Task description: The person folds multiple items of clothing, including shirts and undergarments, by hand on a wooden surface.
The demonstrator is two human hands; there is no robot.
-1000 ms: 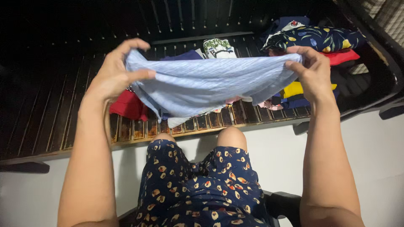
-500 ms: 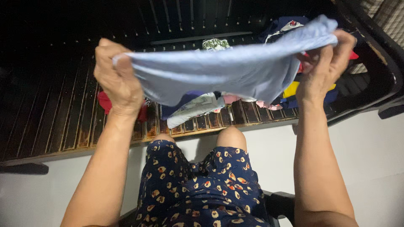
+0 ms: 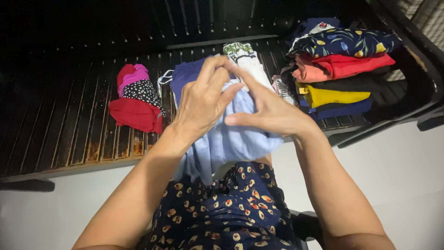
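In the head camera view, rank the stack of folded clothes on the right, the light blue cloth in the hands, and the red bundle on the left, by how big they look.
1. Stack of folded clothes.
2. Light blue cloth; it is nearer the camera and partly hidden, so this place is unsure.
3. Red bundle.

Light's coming hard from near my camera, so both arms and the pale floor (image 3: 407, 176) at four o'clock read bright and flat. The dark slatted bench (image 3: 69, 125) soaks it up; from ten to twelve o'clock it falls away into near black and I lose all detail. The left hand (image 3: 201, 104) and right hand (image 3: 268, 113) are slightly soft with motion. The stacked clothes (image 3: 337, 69) at two o'clock stay crisp, colours saturated. Bench lines bow toward the edges.
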